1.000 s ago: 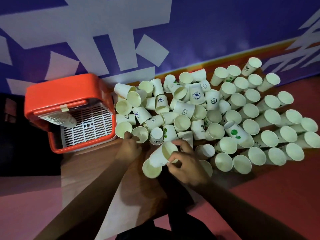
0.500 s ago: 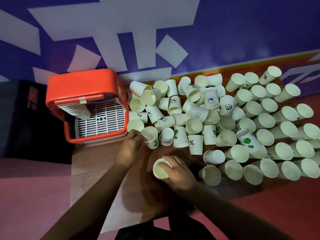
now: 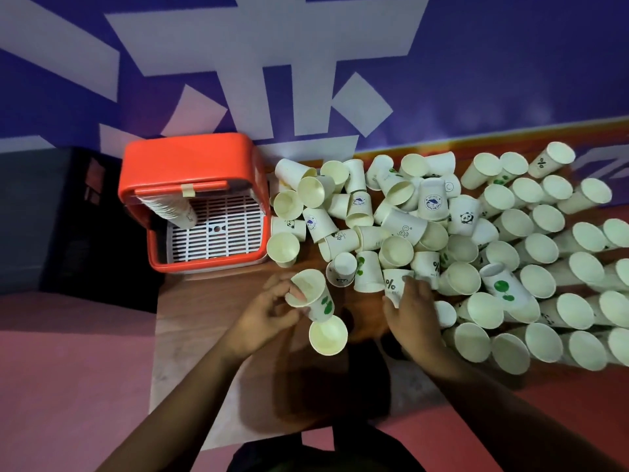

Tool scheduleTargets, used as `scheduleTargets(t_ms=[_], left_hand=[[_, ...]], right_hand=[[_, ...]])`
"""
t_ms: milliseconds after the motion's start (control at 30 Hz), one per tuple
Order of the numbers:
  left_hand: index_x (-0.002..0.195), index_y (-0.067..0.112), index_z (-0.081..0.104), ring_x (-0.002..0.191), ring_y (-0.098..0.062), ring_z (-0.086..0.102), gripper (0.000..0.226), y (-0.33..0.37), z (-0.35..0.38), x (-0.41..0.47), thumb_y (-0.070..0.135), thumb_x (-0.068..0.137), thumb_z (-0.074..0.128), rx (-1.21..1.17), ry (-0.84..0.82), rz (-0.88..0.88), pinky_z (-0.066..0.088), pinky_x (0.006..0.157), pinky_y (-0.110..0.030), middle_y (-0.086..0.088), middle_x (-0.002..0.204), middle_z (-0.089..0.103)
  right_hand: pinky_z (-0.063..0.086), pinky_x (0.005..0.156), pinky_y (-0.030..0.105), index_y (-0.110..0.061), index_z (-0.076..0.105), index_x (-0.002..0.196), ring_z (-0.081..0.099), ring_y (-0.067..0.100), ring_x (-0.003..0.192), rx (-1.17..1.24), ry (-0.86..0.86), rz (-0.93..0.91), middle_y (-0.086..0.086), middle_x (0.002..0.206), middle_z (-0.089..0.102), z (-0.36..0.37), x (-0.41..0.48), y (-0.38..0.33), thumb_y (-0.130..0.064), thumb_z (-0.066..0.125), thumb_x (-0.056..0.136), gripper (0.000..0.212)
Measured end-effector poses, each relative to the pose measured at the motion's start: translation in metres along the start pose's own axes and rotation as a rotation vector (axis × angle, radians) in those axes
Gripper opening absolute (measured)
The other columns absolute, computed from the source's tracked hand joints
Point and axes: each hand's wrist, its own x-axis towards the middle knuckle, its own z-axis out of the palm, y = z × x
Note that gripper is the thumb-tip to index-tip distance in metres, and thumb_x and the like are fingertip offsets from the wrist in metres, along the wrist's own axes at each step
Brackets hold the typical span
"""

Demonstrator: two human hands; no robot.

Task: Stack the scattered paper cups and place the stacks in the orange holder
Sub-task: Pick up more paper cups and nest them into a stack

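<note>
L hand [image 3: 269, 311] had its fingers curled round a green-print cup [image 3: 316, 301], held tilted off the wooden table [image 3: 204, 301], just above an open-mouthed cup [image 3: 328, 334] facing the camera; couldn't tell if the two were nested. R hand [image 3: 413, 315] gripped a % cup [image 3: 391, 284] at the near edge of the pile [image 3: 405, 229], w/ thumb on its near side & fingers over the far side. That cup was hemmed in, w/ a green-spotted cup [image 3: 369, 270] just to its left & more cups crowding behind and to the right. Cups in the pile lay tipped every way, some w/ panda or blue logos, filling the table between the hands & the blue wall [image 3: 510, 63]. Further right, rows of cups [image 3: 541, 282] sat packed close, mouths toward the camera. At the table's left end sat the orange holder [image 3: 190, 155], apart from both hands, open, w/ a white slotted floor [image 3: 218, 233]; one stack [image 3: 173, 209] already lay in its back-left part. Several loose cups pressed against the holder's right wall. Left of the holder was a black crate [image 3: 51, 216].
</note>
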Motion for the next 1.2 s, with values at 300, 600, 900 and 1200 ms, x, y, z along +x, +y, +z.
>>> scheduleTargets(t_ms=[300,600,900,1200], left_hand=[[0.148,0.035,0.04,0.133,-0.006,0.043,0.081,-0.013,0.014,-0.014,0.032,0.079,0.083,0.132,-0.175,-0.121,0.036,0.115,-0.028,0.009,0.137,0.042],[0.141,0.029,0.049,0.129,-0.012,0.041,0.08,-0.051,0.043,-0.013,0.02,0.071,0.086,0.418,-0.154,-0.128,0.035,0.113,-0.028,0.017,0.127,0.04],[0.148,0.031,0.037,0.125,-0.014,0.044,0.09,-0.053,0.053,0.001,0.028,0.073,0.086,0.455,-0.063,-0.129,0.035,0.1,-0.021,0.011,0.129,0.038],[0.132,0.008,0.051,0.113,-0.033,0.055,0.052,-0.028,-0.006,0.063,0.025,0.087,0.072,0.703,0.31,-0.109,0.05,0.092,-0.041,-0.015,0.132,0.047]], right_hand=[[0.046,0.089,0.047,0.004,0.037,0.133,0.051,0.045,0.113,-0.165,-0.166,0.2,0.029,0.125,0.049,0.014,0.03,-0.003,-0.027,0.057,0.089,0.058],[0.049,0.074,0.041,-0.033,0.001,0.153,0.06,0.04,0.089,-0.05,-0.213,0.159,0.021,0.109,0.049,0.026,0.036,0.009,-0.023,0.06,0.087,0.089],[0.042,0.075,0.033,-0.032,0.018,0.15,0.052,0.027,0.091,0.205,-0.323,0.126,0.015,0.119,0.043,0.003,0.025,0.003,-0.021,0.07,0.08,0.088],[0.054,0.074,0.031,-0.043,0.028,0.124,0.063,0.005,0.087,0.736,-0.292,0.122,-0.013,0.108,0.06,-0.043,-0.005,-0.046,-0.021,0.076,0.069,0.076]])
